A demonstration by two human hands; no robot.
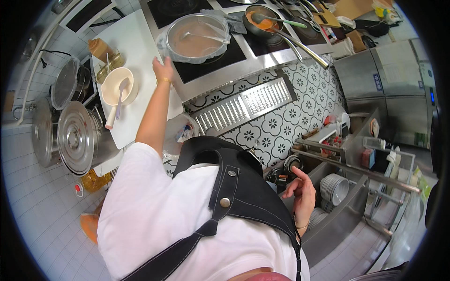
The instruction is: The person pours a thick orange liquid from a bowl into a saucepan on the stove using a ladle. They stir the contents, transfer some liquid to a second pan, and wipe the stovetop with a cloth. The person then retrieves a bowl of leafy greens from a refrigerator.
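Note:
My left hand [163, 70] reaches over the edge of a white board [140, 45], thumb and fingers apart with nothing visible in them. Just beyond its fingertips is a wide round pot [195, 38] lined with clear plastic, holding brownish liquid and a ladle [207, 36]. To the left of that arm stands a cream bowl-shaped pan [117, 84] with a pink-tipped handle, a lilac spatula [121, 93] resting inside. Away from the stove, my right hand [302, 193] hangs loosely curled and holds nothing, beside a drawer stacked with white bowls [334, 189].
A steel pan [262, 21] of orange sauce, with a green-handled spoon, sits on the cooktop; long metal handles [304, 49] project over the front edge. Lidded steel pots [75, 137] line the left. A squeeze bottle [100, 49] stands on the board. Floor grating [246, 103] lies below.

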